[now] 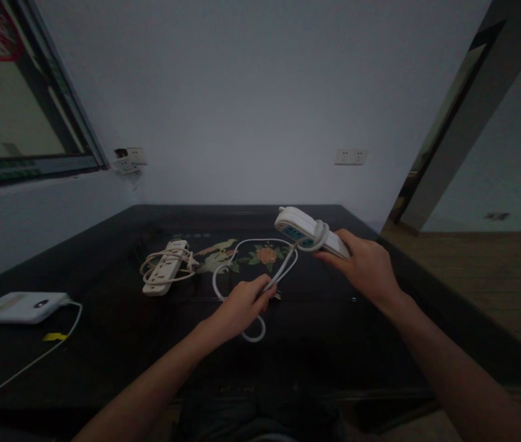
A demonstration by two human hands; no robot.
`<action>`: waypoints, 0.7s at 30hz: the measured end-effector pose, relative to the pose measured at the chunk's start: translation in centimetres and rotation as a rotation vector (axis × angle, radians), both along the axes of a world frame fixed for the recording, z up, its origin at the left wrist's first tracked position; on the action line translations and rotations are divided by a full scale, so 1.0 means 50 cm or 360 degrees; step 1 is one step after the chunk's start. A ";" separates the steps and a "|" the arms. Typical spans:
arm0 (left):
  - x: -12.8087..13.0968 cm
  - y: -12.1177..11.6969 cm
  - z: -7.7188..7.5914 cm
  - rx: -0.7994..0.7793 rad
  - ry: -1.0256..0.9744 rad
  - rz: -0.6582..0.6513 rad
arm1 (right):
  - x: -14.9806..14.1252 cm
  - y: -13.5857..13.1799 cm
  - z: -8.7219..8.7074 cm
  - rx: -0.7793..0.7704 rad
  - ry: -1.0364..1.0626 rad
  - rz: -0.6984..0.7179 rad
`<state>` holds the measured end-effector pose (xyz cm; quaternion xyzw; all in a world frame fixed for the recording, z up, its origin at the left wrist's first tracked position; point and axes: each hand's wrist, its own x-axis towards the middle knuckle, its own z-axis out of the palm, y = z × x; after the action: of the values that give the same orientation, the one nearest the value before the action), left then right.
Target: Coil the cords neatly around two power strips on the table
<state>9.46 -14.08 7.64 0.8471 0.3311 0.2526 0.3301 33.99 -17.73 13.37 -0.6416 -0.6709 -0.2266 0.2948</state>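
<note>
My right hand point(366, 264) grips one end of a white power strip point(300, 226) with blue socket faces, lifted and tilted above the dark table. A turn of its white cord point(283, 265) wraps round the strip's middle. My left hand point(247, 301) is closed on the cord, left of and nearer than the strip. From there the cord loops back over the table's flower picture, and another small loop hangs below my left hand. A second white power strip point(167, 268) lies to the left with its own cord bundled round it.
At the far left of the black table point(325, 344) lies a white box-like device point(23, 307) with a cable, beside a yellow scrap point(54, 337). Wall sockets point(351, 157) sit behind the table, with more point(135, 156) near the window.
</note>
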 end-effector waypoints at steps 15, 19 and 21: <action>-0.020 -0.031 -0.032 -0.0076 0.0171 -0.0001 | 0.076 0.027 0.006 -0.0066 0.0568 0.0036; -0.045 -0.044 -0.034 0.0131 0.0197 0.0039 | 0.127 0.045 0.006 0.0019 0.0608 -0.0116; -0.061 -0.050 -0.041 0.0154 0.0180 0.0000 | 0.158 0.053 0.017 0.0128 0.0599 -0.0134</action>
<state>6.43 -16.60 5.61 0.8750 0.3367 0.2199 0.2695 41.90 -15.07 14.22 -0.6877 -0.5671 -0.1415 0.4306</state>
